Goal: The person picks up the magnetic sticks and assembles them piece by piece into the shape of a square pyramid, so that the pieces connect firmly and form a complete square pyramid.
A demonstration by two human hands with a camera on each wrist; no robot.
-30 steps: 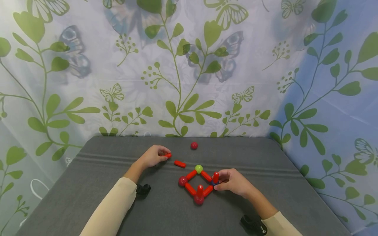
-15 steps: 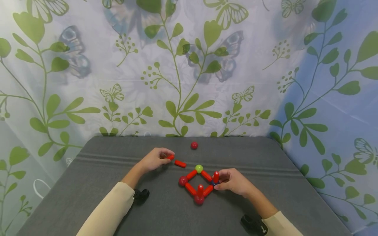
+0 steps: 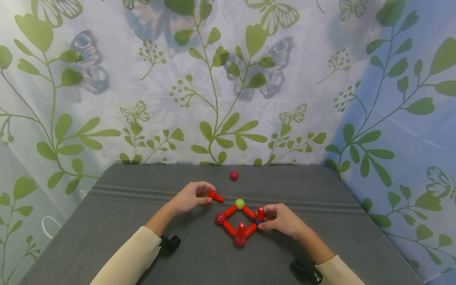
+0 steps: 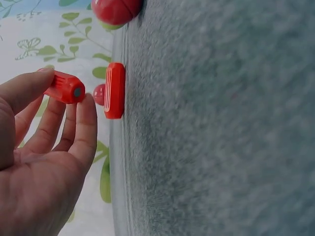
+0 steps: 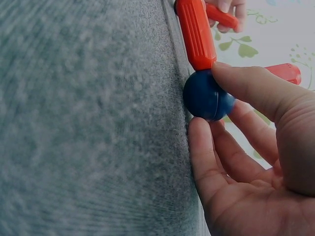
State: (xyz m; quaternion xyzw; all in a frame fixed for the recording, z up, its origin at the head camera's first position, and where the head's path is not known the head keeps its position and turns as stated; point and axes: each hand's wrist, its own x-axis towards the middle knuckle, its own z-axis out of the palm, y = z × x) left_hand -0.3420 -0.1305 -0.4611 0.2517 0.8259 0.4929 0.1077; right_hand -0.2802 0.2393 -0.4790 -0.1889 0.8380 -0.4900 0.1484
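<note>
Between thumb and fingers my left hand [image 3: 190, 198] pinches a red magnetic rod [image 4: 68, 89], its metal end showing in the left wrist view. Just beyond it a second red rod [image 4: 114, 92] lies on the table. My right hand [image 3: 284, 220] holds the dark blue ball [image 5: 199, 97] at the right corner of a four-sided frame of red rods. A lime green ball [image 3: 240, 204] is the far corner, and a red ball [image 3: 220, 218] the left one. At the near corner another red ball [image 3: 240, 242] bears an upright rod [image 3: 241, 229]. One more rod [image 3: 261, 213] stands on the blue ball.
A loose red ball [image 3: 234, 175] lies near the far edge of the grey table [image 3: 199, 257]. Behind the table hangs a curtain [image 3: 228, 118] printed with leaves and butterflies. Black wrist devices [image 3: 170, 244] are worn on both arms.
My left hand has moved right and nearer with its rod, which is now beside the loose rod in the head view. The right hand and the frame have stayed put.
</note>
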